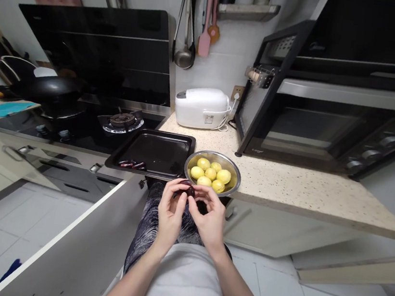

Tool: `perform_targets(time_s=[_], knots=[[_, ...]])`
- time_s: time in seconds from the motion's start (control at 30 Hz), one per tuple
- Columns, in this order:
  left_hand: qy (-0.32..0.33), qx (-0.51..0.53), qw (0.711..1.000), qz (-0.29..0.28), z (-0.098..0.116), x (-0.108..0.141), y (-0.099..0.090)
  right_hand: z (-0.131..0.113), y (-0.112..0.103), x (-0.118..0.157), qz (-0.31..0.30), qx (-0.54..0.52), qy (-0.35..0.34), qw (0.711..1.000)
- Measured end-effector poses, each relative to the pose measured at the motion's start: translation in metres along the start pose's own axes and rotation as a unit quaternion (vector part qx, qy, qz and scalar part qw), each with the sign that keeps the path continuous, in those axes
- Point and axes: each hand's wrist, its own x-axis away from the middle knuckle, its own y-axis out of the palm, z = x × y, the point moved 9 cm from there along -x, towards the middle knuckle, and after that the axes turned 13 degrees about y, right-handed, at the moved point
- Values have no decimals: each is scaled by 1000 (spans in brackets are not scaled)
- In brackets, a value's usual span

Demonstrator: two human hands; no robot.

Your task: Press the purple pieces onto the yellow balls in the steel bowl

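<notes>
In front of my body, a small dark purple, plum-like fruit [190,192] is pinched between the fingertips of both hands. My left hand [172,206] closes on its left side and my right hand [212,215] on its right; the fingers cover much of it. Just beyond them, a steel bowl [238,174] holds several round yellow fruits [210,173]. A black baking tray [161,149] lies to the left of the bowl, with a few dark red-purple pieces [132,164], which look like peel, in its near left corner.
A white appliance [202,110] stands against the wall. To the right is a black oven [302,128] on the counter [305,186]. On the left are a gas burner [122,119] and a wok [50,87]. A white cabinet door [72,243] stands open beside my legs.
</notes>
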Motion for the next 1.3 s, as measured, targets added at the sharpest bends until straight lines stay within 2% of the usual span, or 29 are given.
perform_targets(time_s=[0.13, 0.23, 0.33, 0.47, 0.63, 0.77, 0.93, 1.03, 1.17, 1.3], knots=[[-8, -1, 1000, 24, -8, -3, -5, -1, -10, -8, 10, 7, -6, 1000], [-15, 11, 999, 29, -14, -6, -9, 0, -38, -32, 78, 46, -22, 996], [-8, 17, 999, 28, -15, -7, -9, 1, -63, -67, 134, 151, -39, 979], [-7, 23, 1000, 16, -16, -4, -4, 11, -57, -109, 84, 333, -22, 939], [1, 29, 1000, -11, -13, 0, 0, 17, -37, -126, 73, 465, -9, 882], [6, 21, 999, -26, -12, 1, 1, 19, -29, -127, 60, 502, -5, 863], [18, -1, 999, -51, -13, 7, 6, 21, -36, -125, 65, 480, -16, 875], [27, -10, 997, -72, -12, 10, 10, 18, -43, -116, 78, 442, -47, 892], [29, -19, 996, -87, -10, 10, 14, 5, -49, -84, 94, 352, -118, 924], [29, -11, 995, -93, -8, 11, 17, -9, -47, -38, 57, 248, -162, 953]])
